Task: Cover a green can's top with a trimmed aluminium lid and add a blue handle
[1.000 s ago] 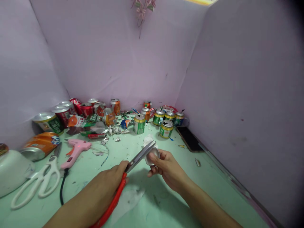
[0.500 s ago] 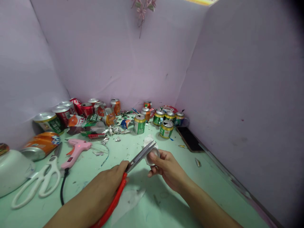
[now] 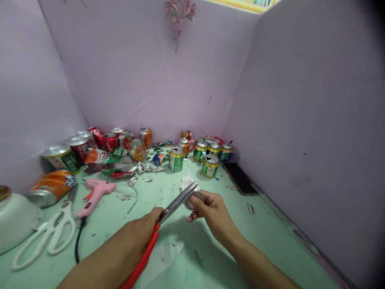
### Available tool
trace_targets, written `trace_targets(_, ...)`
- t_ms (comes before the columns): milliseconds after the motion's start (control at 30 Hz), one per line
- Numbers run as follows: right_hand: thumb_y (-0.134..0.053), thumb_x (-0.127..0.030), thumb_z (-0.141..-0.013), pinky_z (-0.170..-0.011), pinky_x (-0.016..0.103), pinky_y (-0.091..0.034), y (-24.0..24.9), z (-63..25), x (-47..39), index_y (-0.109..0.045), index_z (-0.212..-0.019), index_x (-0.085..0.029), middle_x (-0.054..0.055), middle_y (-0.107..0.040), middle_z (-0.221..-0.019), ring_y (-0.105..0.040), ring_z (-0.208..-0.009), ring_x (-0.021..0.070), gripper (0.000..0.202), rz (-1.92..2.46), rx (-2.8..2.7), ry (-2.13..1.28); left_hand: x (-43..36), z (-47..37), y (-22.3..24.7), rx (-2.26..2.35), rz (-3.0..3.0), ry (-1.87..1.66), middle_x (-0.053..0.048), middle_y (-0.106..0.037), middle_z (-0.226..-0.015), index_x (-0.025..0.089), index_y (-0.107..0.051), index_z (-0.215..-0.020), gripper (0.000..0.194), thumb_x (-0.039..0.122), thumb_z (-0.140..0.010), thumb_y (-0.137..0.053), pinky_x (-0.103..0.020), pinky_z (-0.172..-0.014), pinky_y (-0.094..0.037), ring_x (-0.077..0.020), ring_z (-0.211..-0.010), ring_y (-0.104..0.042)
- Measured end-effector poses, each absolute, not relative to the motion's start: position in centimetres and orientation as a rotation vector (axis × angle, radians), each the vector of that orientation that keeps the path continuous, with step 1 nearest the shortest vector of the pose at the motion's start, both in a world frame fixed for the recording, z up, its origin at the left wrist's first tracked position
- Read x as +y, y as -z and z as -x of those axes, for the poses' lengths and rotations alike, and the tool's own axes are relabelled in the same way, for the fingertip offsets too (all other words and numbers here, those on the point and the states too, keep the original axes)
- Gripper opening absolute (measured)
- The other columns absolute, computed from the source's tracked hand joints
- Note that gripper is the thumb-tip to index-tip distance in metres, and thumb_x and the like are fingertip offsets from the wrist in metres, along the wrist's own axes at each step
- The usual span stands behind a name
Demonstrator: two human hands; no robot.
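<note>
My left hand [image 3: 148, 224] is closed round the red-handled scissors [image 3: 177, 202], whose blades point up and to the right. Their tips lie close together at the upper edge of a small round silver can end [image 3: 197, 199]. Whether the blades touch its rim, I cannot tell. The fingers of my right hand [image 3: 212, 208] pinch that can end, thumb over its face. Just behind it on the table is a crumpled piece of white paper [image 3: 188, 180]. A short green can [image 3: 210, 165] stands a little farther back.
On the left lie white-handled scissors [image 3: 57, 228], a pink glue gun [image 3: 95, 194] with its light on and an orange can [image 3: 54, 185]. Cut can scraps [image 3: 117, 162] and several whole cans line the back. A phone [image 3: 240, 178] rests by the right wall.
The can end has tilted slightly in my right hand, and the scissors have shifted only a little. The whole view has tipped slightly upward.
</note>
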State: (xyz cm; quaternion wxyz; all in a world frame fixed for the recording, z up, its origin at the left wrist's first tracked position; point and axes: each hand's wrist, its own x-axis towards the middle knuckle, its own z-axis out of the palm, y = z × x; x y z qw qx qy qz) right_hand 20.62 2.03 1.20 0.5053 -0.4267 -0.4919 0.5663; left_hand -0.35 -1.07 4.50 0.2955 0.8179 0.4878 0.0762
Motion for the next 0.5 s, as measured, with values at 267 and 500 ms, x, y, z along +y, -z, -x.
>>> trace_targets(267,-0.064,-0.042,-0.071,-0.046,0.021,-0.046,-1.09,-20.55,2.13,-0.051,-0.058,-0.014,-0.006,-0.045,-0.055,-0.055,-0.043,0.0080,0.033,1.026,-1.200,-1.333,-1.15,0.95,-3.45,1.288,-2.132,-0.224,-0.001,-0.068,-0.094,0.030,-0.046,-0.111,0.032,0.022,-0.082,-0.034,-0.028,-0.072,-0.047,-0.0199,-0.080,-0.062)
trace_targets(500,-0.061,-0.043,-0.072,-0.045,0.022,-0.043,-1.66,-20.68,1.93,-0.051,-0.058,-0.015,-0.005,-0.045,-0.054,-0.055,-0.044,0.0098,0.034,1.110,-1.311,-1.219,-0.87,0.22,-3.72,1.362,-2.282,-0.167,-0.007,-0.068,-0.095,0.023,-0.050,-0.113,0.037,0.018,-0.079,-0.035,-0.029,-0.075,-0.046,-0.0214,-0.082,-0.063)
